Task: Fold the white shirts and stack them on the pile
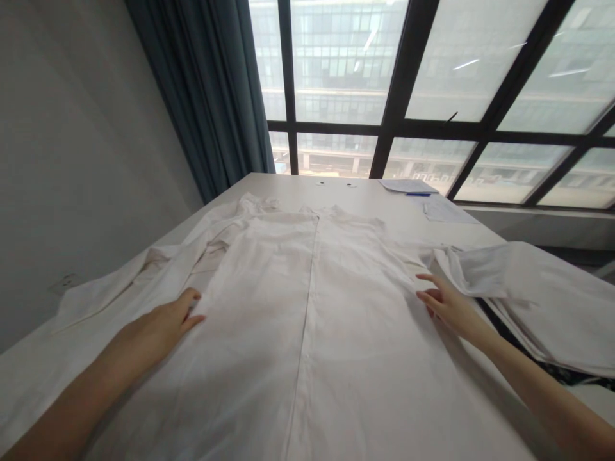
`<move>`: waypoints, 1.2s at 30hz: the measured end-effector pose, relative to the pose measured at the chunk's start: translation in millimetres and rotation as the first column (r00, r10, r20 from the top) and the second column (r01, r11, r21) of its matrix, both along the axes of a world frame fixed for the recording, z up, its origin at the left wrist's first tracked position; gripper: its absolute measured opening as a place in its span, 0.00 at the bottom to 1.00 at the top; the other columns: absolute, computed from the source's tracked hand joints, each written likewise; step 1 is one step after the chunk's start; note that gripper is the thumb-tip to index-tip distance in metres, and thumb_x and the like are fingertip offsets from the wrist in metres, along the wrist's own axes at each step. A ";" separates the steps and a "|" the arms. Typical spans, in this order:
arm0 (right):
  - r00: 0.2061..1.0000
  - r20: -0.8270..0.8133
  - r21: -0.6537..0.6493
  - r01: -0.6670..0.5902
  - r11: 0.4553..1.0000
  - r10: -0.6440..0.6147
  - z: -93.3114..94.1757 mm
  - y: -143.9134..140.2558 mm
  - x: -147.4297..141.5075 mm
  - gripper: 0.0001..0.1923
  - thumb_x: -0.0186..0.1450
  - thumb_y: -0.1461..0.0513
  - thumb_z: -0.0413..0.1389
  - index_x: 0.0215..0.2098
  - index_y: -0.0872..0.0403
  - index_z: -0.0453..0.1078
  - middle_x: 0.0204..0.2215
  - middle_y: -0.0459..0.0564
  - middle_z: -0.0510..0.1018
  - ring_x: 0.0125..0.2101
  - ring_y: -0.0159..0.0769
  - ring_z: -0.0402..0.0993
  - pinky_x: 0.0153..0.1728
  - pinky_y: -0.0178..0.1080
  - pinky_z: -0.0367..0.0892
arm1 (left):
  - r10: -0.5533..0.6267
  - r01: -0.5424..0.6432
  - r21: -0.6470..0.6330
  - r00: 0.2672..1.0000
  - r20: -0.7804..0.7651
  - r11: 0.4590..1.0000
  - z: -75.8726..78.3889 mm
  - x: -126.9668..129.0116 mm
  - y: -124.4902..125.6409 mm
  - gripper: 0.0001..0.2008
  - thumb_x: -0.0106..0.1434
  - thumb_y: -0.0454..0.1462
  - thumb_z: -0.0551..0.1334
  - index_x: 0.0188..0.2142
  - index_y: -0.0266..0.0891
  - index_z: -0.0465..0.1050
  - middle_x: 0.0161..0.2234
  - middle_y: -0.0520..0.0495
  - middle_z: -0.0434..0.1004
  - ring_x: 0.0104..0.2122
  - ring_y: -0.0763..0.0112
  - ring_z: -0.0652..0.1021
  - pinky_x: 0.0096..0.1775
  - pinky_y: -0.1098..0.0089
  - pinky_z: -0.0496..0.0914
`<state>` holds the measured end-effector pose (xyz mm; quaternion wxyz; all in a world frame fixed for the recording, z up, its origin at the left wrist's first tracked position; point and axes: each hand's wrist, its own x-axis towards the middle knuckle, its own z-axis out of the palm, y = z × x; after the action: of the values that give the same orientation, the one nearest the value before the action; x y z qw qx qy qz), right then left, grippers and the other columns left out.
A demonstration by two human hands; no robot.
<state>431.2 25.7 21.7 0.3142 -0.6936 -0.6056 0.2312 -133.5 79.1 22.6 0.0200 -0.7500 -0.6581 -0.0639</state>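
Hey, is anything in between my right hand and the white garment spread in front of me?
Nothing visible. Your right hand is at the side edge of the white garment; the folded white cloth lies farther right.

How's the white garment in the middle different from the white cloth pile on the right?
The white garment is spread out wide, but the white cloth pile is bunched up in layers.
The garment lies between the left hand and the right hand, while the pile sits out past the right hand.
Both are white fabric.
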 end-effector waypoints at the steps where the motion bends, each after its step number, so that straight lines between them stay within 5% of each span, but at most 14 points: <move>1: 0.999 -0.031 0.002 0.013 1.000 -0.013 -0.3 7.1 -0.6 0.27 0.61 0.46 0.51 0.51 0.54 0.64 0.19 0.42 0.72 0.19 0.35 0.68 0.21 0.37 0.61 | -0.032 0.034 -0.037 0.998 0.053 0.999 1.9 4.1 6.3 0.19 0.63 0.45 0.53 0.50 0.42 0.68 0.34 0.48 0.81 0.30 0.63 0.79 0.33 0.70 0.69; 4: 0.998 -0.066 0.036 0.015 0.999 -0.012 -1.8 22.8 -0.4 0.24 0.60 0.48 0.52 0.49 0.53 0.68 0.26 0.46 0.76 0.21 0.35 0.69 0.21 0.36 0.62 | -0.077 0.099 -0.115 0.980 0.183 0.988 9.5 15.2 19.0 0.26 0.61 0.41 0.52 0.58 0.40 0.62 0.46 0.44 0.79 0.38 0.61 0.79 0.41 0.67 0.70; 7: 0.997 0.048 0.152 -0.074 0.986 0.068 -3.3 30.8 6.7 0.18 0.61 0.53 0.52 0.43 0.52 0.74 0.30 0.49 0.77 0.26 0.36 0.70 0.28 0.38 0.65 | -0.095 0.124 -0.109 0.967 0.237 0.986 14.4 19.7 19.6 0.26 0.59 0.38 0.50 0.57 0.42 0.66 0.54 0.45 0.74 0.42 0.60 0.77 0.43 0.63 0.71; 13: 0.952 0.290 0.162 -0.148 0.976 0.097 -9.5 42.7 33.5 0.16 0.60 0.60 0.50 0.41 0.50 0.77 0.37 0.51 0.78 0.27 0.37 0.70 0.32 0.40 0.68 | -0.111 0.148 -0.170 0.972 0.209 0.974 -1.3 2.7 14.2 0.27 0.57 0.38 0.49 0.54 0.38 0.70 0.41 0.42 0.75 0.37 0.61 0.77 0.42 0.64 0.71; 16: 0.878 0.475 0.194 -0.175 0.965 0.064 -4.9 54.3 32.0 0.15 0.60 0.62 0.50 0.40 0.52 0.77 0.40 0.55 0.76 0.36 0.43 0.74 0.41 0.45 0.69 | -0.107 0.115 -0.092 0.990 0.088 0.989 -4.9 4.2 25.0 0.25 0.57 0.36 0.50 0.52 0.39 0.71 0.39 0.41 0.72 0.38 0.58 0.77 0.44 0.61 0.71; 19: 0.805 0.592 0.231 -0.221 0.947 0.043 6.9 72.1 7.5 0.15 0.63 0.64 0.50 0.43 0.54 0.76 0.43 0.58 0.75 0.44 0.48 0.72 0.48 0.50 0.66 | -0.161 0.161 0.070 0.987 0.005 0.985 4.7 37.6 45.8 0.20 0.61 0.37 0.50 0.50 0.39 0.72 0.45 0.38 0.71 0.43 0.55 0.76 0.49 0.58 0.69; 23: 0.786 0.585 0.160 -0.352 0.922 0.199 11.8 95.6 -55.2 0.17 0.66 0.67 0.47 0.48 0.55 0.73 0.47 0.57 0.75 0.46 0.42 0.73 0.50 0.43 0.66 | -0.416 0.408 0.122 0.908 0.049 0.905 16.9 125.8 75.8 0.20 0.67 0.37 0.48 0.54 0.34 0.67 0.56 0.36 0.67 0.56 0.58 0.69 0.58 0.58 0.62; 28: 0.725 0.599 0.061 -0.464 0.884 0.339 -12.0 104.6 -115.5 0.20 0.70 0.62 0.45 0.59 0.52 0.65 0.59 0.53 0.69 0.60 0.41 0.61 0.59 0.45 0.57 | -0.491 0.488 0.059 0.870 0.040 0.871 -6.2 210.5 96.1 0.27 0.70 0.46 0.49 0.64 0.36 0.56 0.66 0.35 0.55 0.65 0.56 0.58 0.61 0.54 0.56; 32: 0.730 0.612 -0.010 -0.380 0.925 0.306 -26.1 110.2 -103.3 0.26 0.73 0.53 0.40 0.66 0.49 0.56 0.67 0.51 0.57 0.66 0.50 0.47 0.61 0.57 0.49 | -0.465 0.466 -0.001 0.884 -0.035 0.885 -26.6 212.9 102.6 0.29 0.71 0.49 0.44 0.67 0.43 0.49 0.69 0.40 0.47 0.67 0.55 0.52 0.62 0.48 0.49; 36: 0.739 0.632 -0.057 -0.253 0.966 0.231 -28.4 120.5 -57.8 0.29 0.73 0.50 0.38 0.68 0.49 0.52 0.68 0.52 0.53 0.66 0.48 0.48 0.62 0.56 0.50 | -0.448 0.448 -0.009 0.892 -0.065 0.894 -28.1 187.2 109.8 0.29 0.71 0.50 0.43 0.68 0.44 0.48 0.69 0.42 0.47 0.67 0.58 0.52 0.63 0.51 0.47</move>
<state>373.4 146.2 -6.7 0.0704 -0.6409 -0.7642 0.0127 53.7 188.9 -5.6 0.0285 -0.8830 -0.4664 -0.0442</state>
